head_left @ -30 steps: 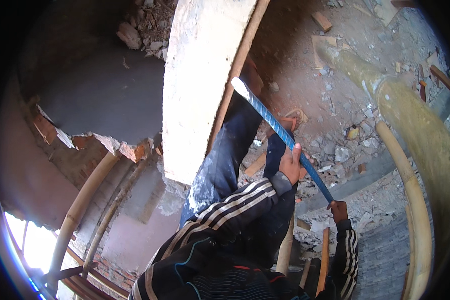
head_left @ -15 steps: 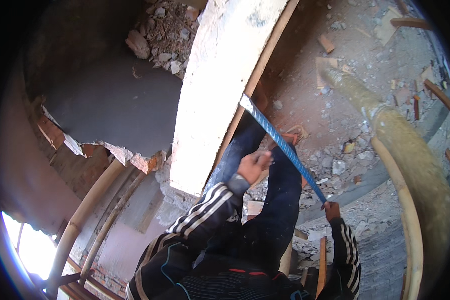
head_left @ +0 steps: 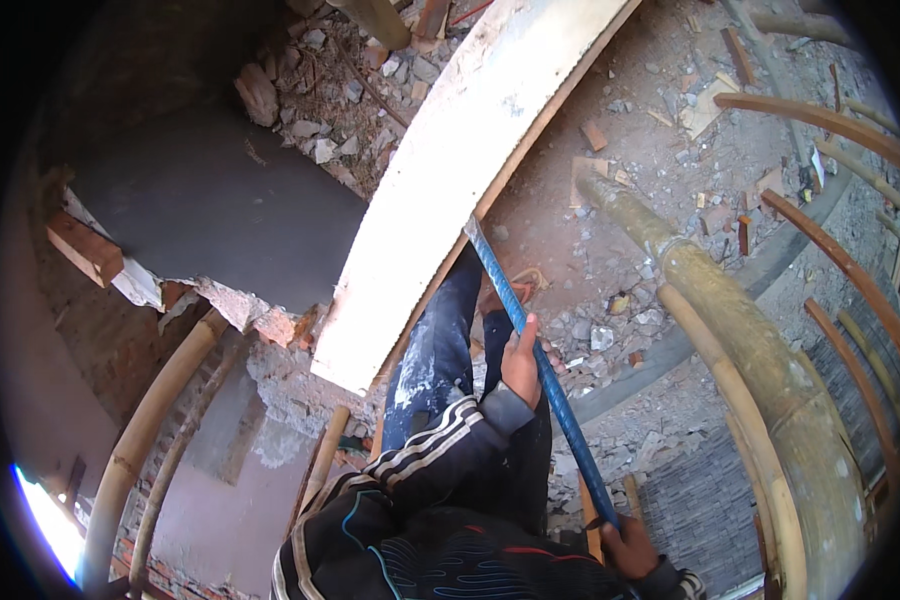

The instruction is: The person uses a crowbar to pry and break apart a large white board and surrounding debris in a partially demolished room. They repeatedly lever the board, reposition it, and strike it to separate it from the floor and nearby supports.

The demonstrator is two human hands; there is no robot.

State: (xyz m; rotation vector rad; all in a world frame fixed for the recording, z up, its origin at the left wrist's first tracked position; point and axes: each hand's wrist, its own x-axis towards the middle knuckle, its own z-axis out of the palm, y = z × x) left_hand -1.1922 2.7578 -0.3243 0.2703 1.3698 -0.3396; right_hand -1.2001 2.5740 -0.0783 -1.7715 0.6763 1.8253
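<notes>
A blue ribbed pry bar (head_left: pixel 566 420) slants from the lower right up to a large pale board (head_left: pixel 450 190). Its flattened bare-metal tip (head_left: pixel 472 230) touches the board's near wooden edge. Midway along the bar, my left hand (head_left: pixel 518 372) is closed round it, thumb pointing up, with fingertips showing on the far side. My right hand (head_left: pixel 630 548) grips the lower end, close to my body. The board's white face is turned upward, and its lower end lies beside my legs.
Thick bamboo poles (head_left: pixel 735 310) stand at the right, and another pole (head_left: pixel 160 430) rises at the left. Broken brick and plaster rubble (head_left: pixel 600 340) covers the floor. A dark slab (head_left: pixel 220 200) with a jagged broken edge lies to the left. Curved-looking wooden strips (head_left: pixel 820 225) are at the far right.
My left hand has gone from beside the bar to gripping it. My right hand has come lower and nearer, so the bar stands steeper. The view has shifted.
</notes>
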